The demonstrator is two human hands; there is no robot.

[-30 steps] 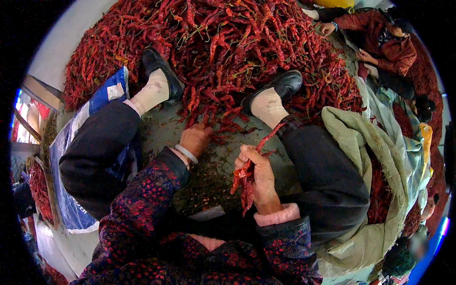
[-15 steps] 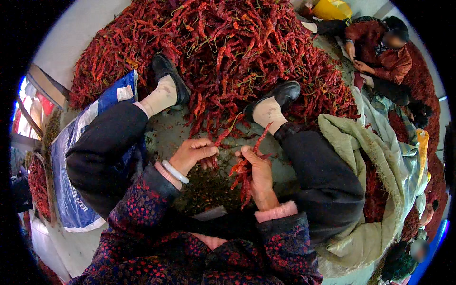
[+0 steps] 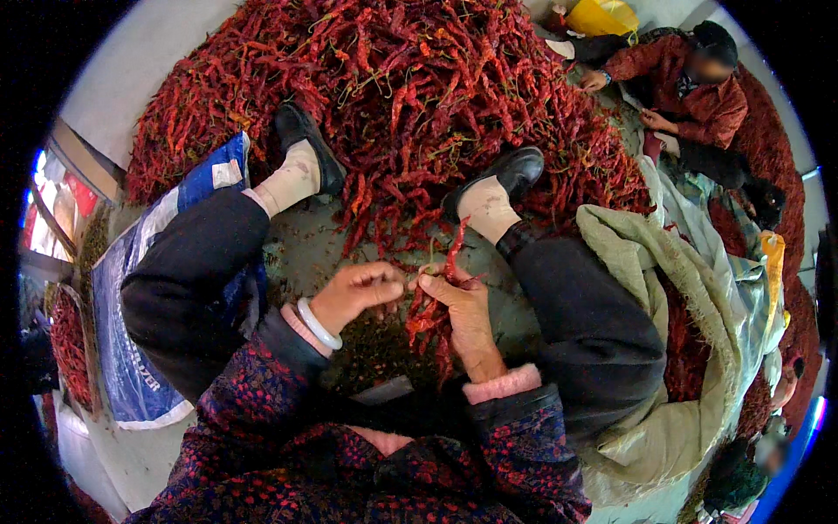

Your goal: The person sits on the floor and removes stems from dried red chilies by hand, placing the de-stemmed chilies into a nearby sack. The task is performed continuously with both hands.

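My right hand [image 3: 461, 316] is closed round a small bunch of dried red chili peppers [image 3: 427, 320]. Some hang below its fingers, and one long pepper [image 3: 455, 249] sticks up past the thumb. A pale green stem shows by the fingertips. Just to the left, my left hand [image 3: 351, 299] has its fingers drawn together, slightly blurred, the tips close to the right thumb. Whatever it pinches, if anything, is too small to make out. Ahead of both hands rises a big heap of dried chili peppers [image 3: 401, 105], its near edge between my shoes.
Bits of stem and debris [image 3: 375, 349] litter the floor between my legs. A blue-and-white sack [image 3: 131, 288] lies by my left leg, and an open beige sack [image 3: 698, 349] with chilies by my right. Another person [image 3: 698, 96] sits at the far right, near a yellow bag [image 3: 602, 16].
The red pepper at my left fingertips is no longer there. My right hand has shifted slightly left with its bunch, closer to my left. The other person's hands have moved apart.
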